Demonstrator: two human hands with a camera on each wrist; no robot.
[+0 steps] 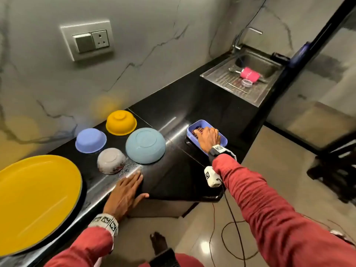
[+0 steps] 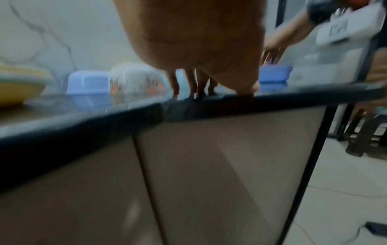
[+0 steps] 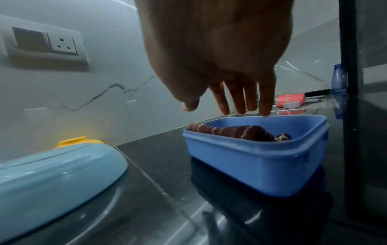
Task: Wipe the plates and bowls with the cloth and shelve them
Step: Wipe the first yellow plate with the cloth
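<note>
On the black counter several bowls lie upside down: a yellow bowl, a lilac bowl, a white patterned bowl and a large pale blue bowl. A big yellow plate sits at the left. A brown striped cloth lies rolled in a blue rectangular box. My right hand hovers over that box with fingers straight, just above the cloth and holding nothing. My left hand rests flat on the counter near its front edge.
A steel sink at the far right holds a pink cup and utensils. A wall socket is on the marble wall. Cabinet fronts sit below the counter. Cables trail over the tiled floor; a dark stool stands at the right.
</note>
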